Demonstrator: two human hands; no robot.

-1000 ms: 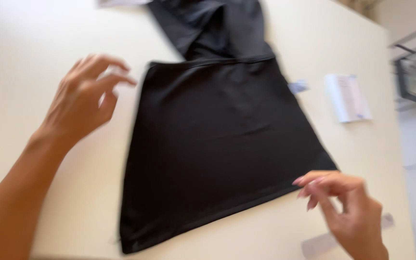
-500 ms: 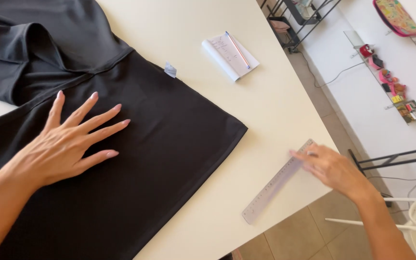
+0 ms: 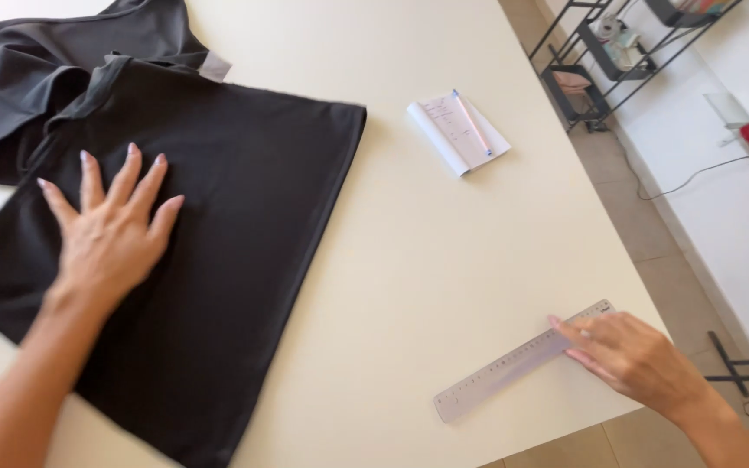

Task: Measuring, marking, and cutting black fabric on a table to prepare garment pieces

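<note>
— While the left hand (image 3: 110, 238) lies flat on the black garment (image 3: 218, 225), how are its fingers set?
— Spread wide and straight, palm down on the cloth, gripping nothing. The forearm runs in from the lower left corner, over the garment's lower part.

— And the right hand (image 3: 630, 355)?
— It sits near the desk's (image 3: 409, 260) right edge, palm down, its fingertips (image 3: 565, 334) pressing on the upper end of a clear ruler (image 3: 522, 360). It touches the ruler rather than closing round it; the arm comes in from the lower right.

— Where does the ruler lie?
— Flat on the pale desk, slanting from lower left to upper right, well apart from the garment.

— How is the garment laid out?
— Spread flat across the left side of the desk, with a second heap of dark cloth (image 3: 28, 78) bunched at the top left, touching it.

— Anything holding other things?
— A small notepad (image 3: 457, 134) lies beyond the garment's right corner with a pen (image 3: 472, 121) resting on top. Past the desk stands a black wire rack (image 3: 617, 52), with small items on its shelves that are too blurred to make out.
</note>
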